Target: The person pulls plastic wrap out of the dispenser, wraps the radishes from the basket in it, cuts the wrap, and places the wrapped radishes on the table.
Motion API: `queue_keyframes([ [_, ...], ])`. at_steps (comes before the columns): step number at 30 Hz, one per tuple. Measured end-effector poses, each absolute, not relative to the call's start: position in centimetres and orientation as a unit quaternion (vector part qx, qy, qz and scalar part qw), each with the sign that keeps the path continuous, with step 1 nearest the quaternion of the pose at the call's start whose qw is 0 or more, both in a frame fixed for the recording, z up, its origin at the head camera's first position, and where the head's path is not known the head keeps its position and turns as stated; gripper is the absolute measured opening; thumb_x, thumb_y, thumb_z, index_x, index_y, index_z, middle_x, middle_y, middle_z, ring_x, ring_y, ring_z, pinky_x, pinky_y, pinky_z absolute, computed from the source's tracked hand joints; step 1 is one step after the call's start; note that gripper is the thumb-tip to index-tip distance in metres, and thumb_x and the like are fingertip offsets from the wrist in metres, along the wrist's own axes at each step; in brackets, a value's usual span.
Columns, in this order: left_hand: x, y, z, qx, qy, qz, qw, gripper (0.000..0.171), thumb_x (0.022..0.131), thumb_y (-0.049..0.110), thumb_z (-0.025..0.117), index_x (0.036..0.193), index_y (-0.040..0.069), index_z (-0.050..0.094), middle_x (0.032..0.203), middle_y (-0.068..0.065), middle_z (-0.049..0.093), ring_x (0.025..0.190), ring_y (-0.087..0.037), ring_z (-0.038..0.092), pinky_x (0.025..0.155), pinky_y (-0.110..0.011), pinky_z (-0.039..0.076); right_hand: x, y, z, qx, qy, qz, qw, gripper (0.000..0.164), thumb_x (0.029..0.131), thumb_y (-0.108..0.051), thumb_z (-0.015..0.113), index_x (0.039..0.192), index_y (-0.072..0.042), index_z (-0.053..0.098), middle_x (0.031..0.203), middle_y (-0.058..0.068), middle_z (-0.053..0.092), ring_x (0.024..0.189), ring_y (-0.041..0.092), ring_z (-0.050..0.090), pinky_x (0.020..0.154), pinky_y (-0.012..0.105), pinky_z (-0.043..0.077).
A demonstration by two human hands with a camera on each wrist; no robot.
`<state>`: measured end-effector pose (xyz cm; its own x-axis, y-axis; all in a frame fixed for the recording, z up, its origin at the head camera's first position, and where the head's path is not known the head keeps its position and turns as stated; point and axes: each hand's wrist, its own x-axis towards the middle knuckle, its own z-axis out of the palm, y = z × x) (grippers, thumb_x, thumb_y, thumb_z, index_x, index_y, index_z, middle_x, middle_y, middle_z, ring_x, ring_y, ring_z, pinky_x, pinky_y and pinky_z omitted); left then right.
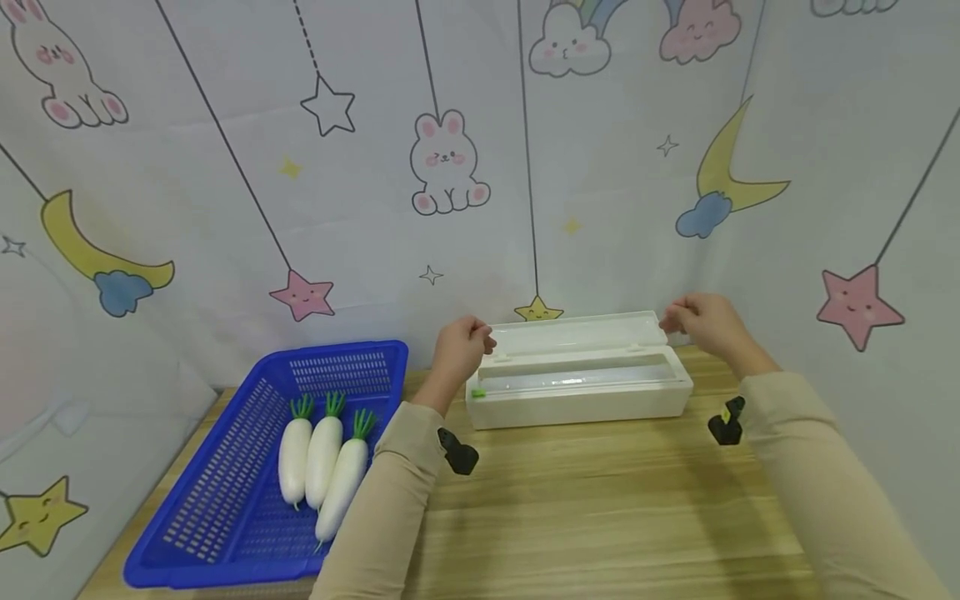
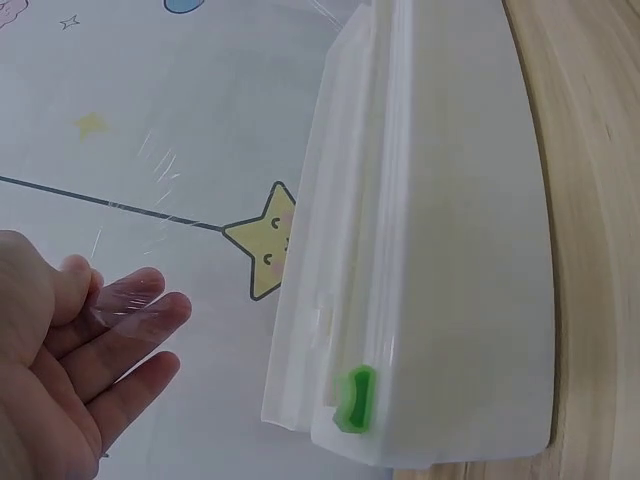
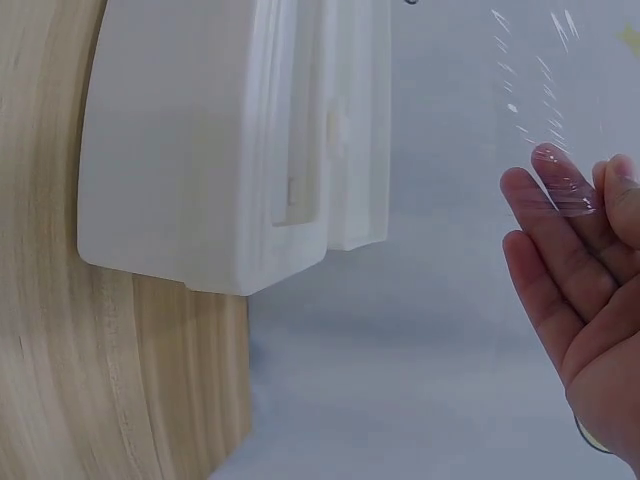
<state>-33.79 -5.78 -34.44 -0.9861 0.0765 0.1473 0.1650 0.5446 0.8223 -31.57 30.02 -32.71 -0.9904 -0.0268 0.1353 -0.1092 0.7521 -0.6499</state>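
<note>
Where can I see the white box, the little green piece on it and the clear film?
White box (image 1: 579,407): head view, on its front wall.
Green piece (image 2: 356,400): left wrist view, on its middle.
Clear film (image 3: 572,198): right wrist view, on its crinkled part over the fingers (image 3: 575,270).

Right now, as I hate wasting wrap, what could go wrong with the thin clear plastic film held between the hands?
The thin clear plastic film could fold onto itself, as it shows creases where held. It might slip or tear, since the left hand and right hand each pinch it at a small spot. It may snag on the raised white lid of the long white box close by.
</note>
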Motion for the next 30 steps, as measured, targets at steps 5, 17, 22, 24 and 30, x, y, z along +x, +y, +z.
queue_keyframes([
  [5, -33.7, -6.0, -33.7, -0.079, -0.875, -0.474, 0.061, 0.017, 0.1, 0.015, 0.051, 0.098, 0.003, 0.063, 0.089, -0.01, 0.071, 0.082, -0.022, 0.069, 0.075, -0.036, 0.054, -31.5, 29.9, -31.9, 0.041, -0.933, 0.351, 0.069, 0.04, 0.105, -0.027, 0.037, 0.108, 0.006, 0.059, 0.104, 0.024, 0.067, 0.096, 0.037, 0.06, 0.083, 0.048, 0.049],
  [17, -33.2, -5.9, -31.0, -0.093, -0.873, -0.474, 0.07, 0.018, 0.101, 0.016, 0.05, 0.099, 0.002, 0.062, 0.091, -0.011, 0.07, 0.084, -0.024, 0.069, 0.076, -0.036, 0.053, -30.9, 30.0, -29.7, 0.058, -0.928, 0.357, 0.089, 0.036, 0.105, -0.023, 0.039, 0.108, 0.008, 0.059, 0.105, 0.026, 0.067, 0.094, 0.036, 0.064, 0.084, 0.045, 0.053],
  [22, -33.0, -6.0, -30.0, -0.093, -0.867, -0.484, 0.068, 0.018, 0.101, 0.016, 0.05, 0.099, 0.002, 0.061, 0.092, -0.012, 0.069, 0.086, -0.024, 0.068, 0.079, -0.036, 0.053, -30.8, 30.1, -28.6, 0.056, -0.926, 0.36, 0.094, 0.035, 0.105, -0.021, 0.04, 0.109, 0.008, 0.059, 0.106, 0.026, 0.067, 0.091, 0.031, 0.066, 0.081, 0.04, 0.055],
  [24, -33.0, -6.0, -29.6, -0.095, -0.866, -0.486, 0.07, 0.019, 0.101, 0.017, 0.05, 0.1, 0.002, 0.061, 0.092, -0.011, 0.069, 0.087, -0.025, 0.068, 0.08, -0.036, 0.054, -30.8, 30.1, -28.2, 0.058, -0.926, 0.36, 0.099, 0.035, 0.104, -0.021, 0.04, 0.108, 0.009, 0.059, 0.105, 0.026, 0.067, 0.089, 0.029, 0.067, 0.079, 0.038, 0.055],
  [30, -32.9, -6.2, -28.5, -0.101, -0.862, -0.489, 0.083, 0.019, 0.101, 0.015, 0.05, 0.099, 0.0, 0.061, 0.091, -0.012, 0.07, 0.086, -0.026, 0.069, 0.081, -0.036, 0.054, -30.6, 29.8, -26.9, 0.052, -0.93, 0.348, 0.109, 0.035, 0.104, -0.022, 0.042, 0.109, 0.007, 0.06, 0.106, 0.024, 0.067, 0.093, 0.033, 0.066, 0.082, 0.043, 0.054],
])
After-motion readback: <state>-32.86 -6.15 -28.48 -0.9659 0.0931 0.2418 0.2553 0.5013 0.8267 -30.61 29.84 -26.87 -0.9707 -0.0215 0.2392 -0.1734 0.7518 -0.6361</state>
